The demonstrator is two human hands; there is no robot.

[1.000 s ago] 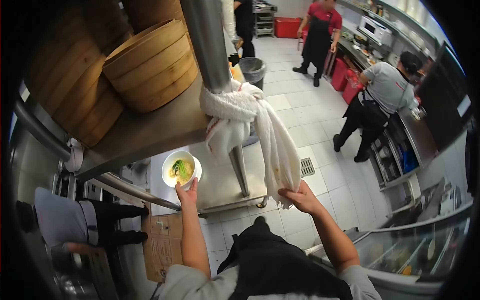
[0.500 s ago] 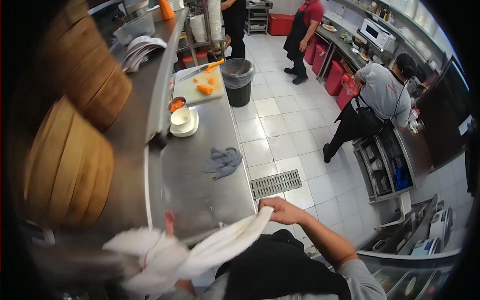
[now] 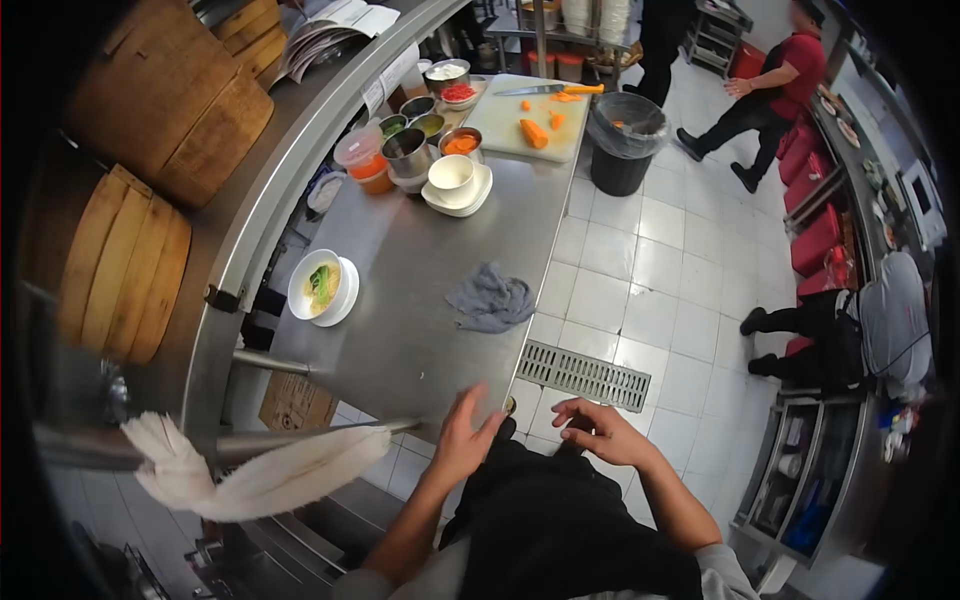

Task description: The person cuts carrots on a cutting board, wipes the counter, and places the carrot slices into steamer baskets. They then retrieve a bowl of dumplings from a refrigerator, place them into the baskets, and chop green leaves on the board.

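Note:
My left hand (image 3: pixel 466 440) hovers by the near edge of the steel counter (image 3: pixel 400 370), fingers stretched out and holding nothing. To the right, my right hand (image 3: pixel 604 432) is in the air before my dark apron, its fingers loosely bent and apart, with nothing in it. A white cloth (image 3: pixel 285 478) lies at a metal rail to the left of my left hand, apart from both hands. On the counter beyond my hands is a crumpled grey-blue rag (image 3: pixel 490 298). A white bowl (image 3: pixel 316 284) with noodles and greens stands at the counter's left side.
A cutting board (image 3: pixel 495 125) bears a knife (image 3: pixel 548 90) and carrot pieces. Stacked white dishes (image 3: pixel 452 180) stand near metal containers. Wooden steamers (image 3: pixel 125 265) fill the left shelf. A lined bin (image 3: pixel 622 150) stands beyond the counter. Other people are farther off, to the right and back.
My right hand has let go of the white cloth, which now rests at the rail. My left hand has come into view. The camera has turned, showing more of the counter.

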